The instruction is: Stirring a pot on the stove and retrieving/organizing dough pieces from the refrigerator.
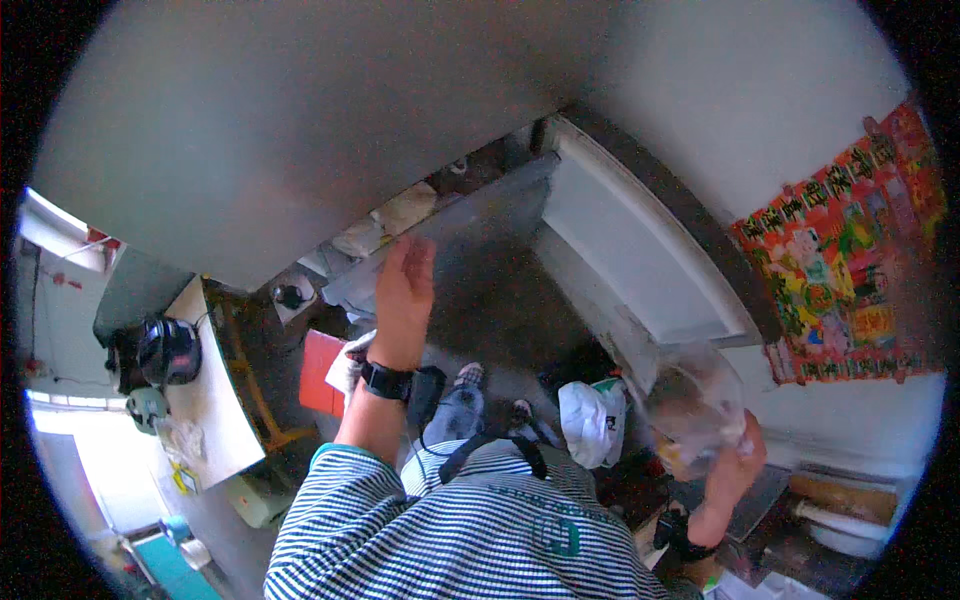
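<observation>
My left hand [407, 277] is raised in front of me near the lower edge of a large grey panel, its fingers extended and nothing seen in it. Off to my right, my right hand [739, 457] grips a clear plastic bag [694, 397] with brownish contents, blurred and hard to make out. A white plastic bag [592, 420] with dark print stands low, between my legs and the clear bag. Behind my left wrist are a red box-like thing [321, 373] and a white cloth [349, 364].
A white-topped table [225, 420] at left bears a dark rounded appliance [171, 351] and a plastic packet [182, 442]. Ahead, a shelf below the panel holds pale bundles [405, 210]. A white recessed panel [637, 240] stands at right, beside a colourful wall poster [832, 262].
</observation>
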`<action>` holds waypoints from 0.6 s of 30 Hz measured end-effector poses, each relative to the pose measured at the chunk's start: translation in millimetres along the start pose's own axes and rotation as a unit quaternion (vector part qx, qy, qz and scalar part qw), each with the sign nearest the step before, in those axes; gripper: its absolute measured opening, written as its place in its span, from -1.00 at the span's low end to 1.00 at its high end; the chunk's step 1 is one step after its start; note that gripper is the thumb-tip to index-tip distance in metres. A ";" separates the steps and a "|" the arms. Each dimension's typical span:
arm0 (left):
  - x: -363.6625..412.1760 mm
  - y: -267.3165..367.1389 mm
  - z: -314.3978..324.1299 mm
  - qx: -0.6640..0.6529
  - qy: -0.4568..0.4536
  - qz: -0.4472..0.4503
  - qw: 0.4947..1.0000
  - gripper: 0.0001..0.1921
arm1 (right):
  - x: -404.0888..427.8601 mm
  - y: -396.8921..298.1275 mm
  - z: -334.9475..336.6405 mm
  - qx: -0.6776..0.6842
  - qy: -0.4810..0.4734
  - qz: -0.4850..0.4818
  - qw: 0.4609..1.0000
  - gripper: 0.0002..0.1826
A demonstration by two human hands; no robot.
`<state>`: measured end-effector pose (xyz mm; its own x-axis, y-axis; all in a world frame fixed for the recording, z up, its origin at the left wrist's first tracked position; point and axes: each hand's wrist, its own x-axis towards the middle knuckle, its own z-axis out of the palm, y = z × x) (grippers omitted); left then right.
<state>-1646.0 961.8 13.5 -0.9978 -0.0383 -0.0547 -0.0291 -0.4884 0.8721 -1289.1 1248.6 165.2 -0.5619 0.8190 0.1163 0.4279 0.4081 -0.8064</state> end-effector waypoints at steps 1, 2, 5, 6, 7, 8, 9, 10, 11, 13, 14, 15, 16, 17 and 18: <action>-5.7 0.2 -0.9 -0.259 0.018 -0.117 0.959 -0.84 | 7.2 -9.8 14.8 0.028 -0.032 0.038 0.998 -0.60; -11.2 -5.4 -5.4 -0.258 0.024 -0.114 0.959 -0.84 | 15.4 -19.1 28.8 0.028 -0.038 0.036 0.998 -0.60; -28.1 -21.6 -12.9 0.116 -0.016 0.052 0.992 -0.84 | 41.2 -39.7 71.2 0.051 -0.091 -0.076 0.992 -0.63; -34.2 -16.4 -4.3 -0.057 0.034 -0.050 0.997 -0.84 | 49.9 -39.1 86.4 0.084 -0.105 -0.086 0.987 -0.63; -37.6 -12.4 4.2 -0.232 0.078 -0.150 0.958 -0.85 | 58.0 -41.7 99.9 0.114 -0.116 -0.098 0.982 -0.63; -38.0 -10.2 8.9 -0.227 0.078 -0.152 0.959 -0.86 | 66.3 -48.5 114.1 0.113 -0.116 -0.102 0.981 -0.63; -37.2 -11.0 7.3 -0.231 0.080 -0.146 0.959 -0.86 | 74.4 -58.3 131.6 0.163 -0.149 -0.051 0.974 -0.64; -36.5 -13.3 5.8 -0.231 0.067 -0.128 0.962 -0.86 | 81.0 -69.8 146.2 0.209 -0.178 0.005 0.962 -0.65; -36.2 -15.2 4.6 -0.231 0.054 -0.111 0.965 -0.86 | 87.1 -82.1 159.0 0.208 -0.180 0.001 0.961 -0.65; -40.2 -15.8 7.0 -0.225 0.069 -0.125 0.964 -0.87 | 98.1 -105.0 184.7 0.174 -0.202 -0.026 0.963 -0.64; -41.4 -15.1 10.1 -0.215 0.080 -0.143 0.963 -0.88 | 99.7 -114.9 200.5 0.234 -0.197 0.001 0.952 -0.66; -41.7 -13.6 10.2 -0.217 0.083 -0.141 0.962 -0.88 | 100.7 -121.2 221.0 0.293 -0.195 0.029 0.936 -0.66; -42.2 -12.2 12.1 -0.216 0.090 -0.148 0.961 -0.89 | 106.8 -119.0 243.2 0.337 -0.199 0.054 0.919 -0.67; -43.0 -9.9 12.8 -0.214 0.097 -0.157 0.959 -0.89 | 111.9 -114.7 266.0 0.380 -0.201 0.081 0.899 -0.68; -43.8 -8.7 16.2 -0.216 0.094 -0.161 0.959 -0.89 | 117.1 -113.6 284.3 0.378 -0.197 0.081 0.901 -0.68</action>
<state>-1603.0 981.8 16.2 -0.9115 0.0389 -0.4095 -0.2663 -0.8145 0.5154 -1604.7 1183.5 105.6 -0.8066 0.5759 -0.1334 0.0060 -0.2178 -0.9760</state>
